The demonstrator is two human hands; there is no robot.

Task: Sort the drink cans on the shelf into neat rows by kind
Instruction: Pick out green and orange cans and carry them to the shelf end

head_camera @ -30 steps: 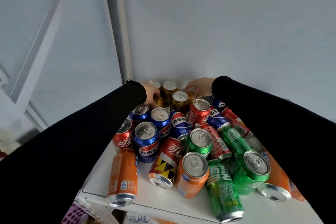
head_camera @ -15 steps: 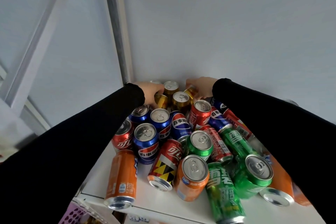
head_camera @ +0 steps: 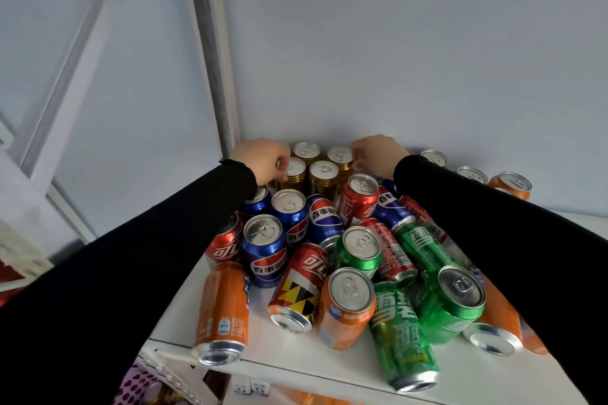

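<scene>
Head view: four gold cans (head_camera: 324,174) stand upright in a tight block at the back of the shelf (head_camera: 296,355), against the wall (head_camera: 394,43), tops up. The left hand (head_camera: 260,158) curls its fingers round the rim of the front-left gold can (head_camera: 293,171). The right hand (head_camera: 375,151) pinches the rim of the back-right gold can (head_camera: 340,156).

Blue cans (head_camera: 265,246) stand upright in front of the gold block; one blue can (head_camera: 324,219) lies tilted beside them. A red can (head_camera: 360,196) and a green can (head_camera: 360,248) stand upright mid-pile. Near the front edge, an orange can (head_camera: 222,309), a patterned red can (head_camera: 301,286) and a long green can (head_camera: 399,335) lie on their sides, long axes running front to back, bases toward the camera.

The black sleeves (head_camera: 164,256) hide cans on both flanks. Three can tops (head_camera: 472,174) behind the right arm show only in part. The far-right orange can's (head_camera: 503,322) body is largely covered.
</scene>
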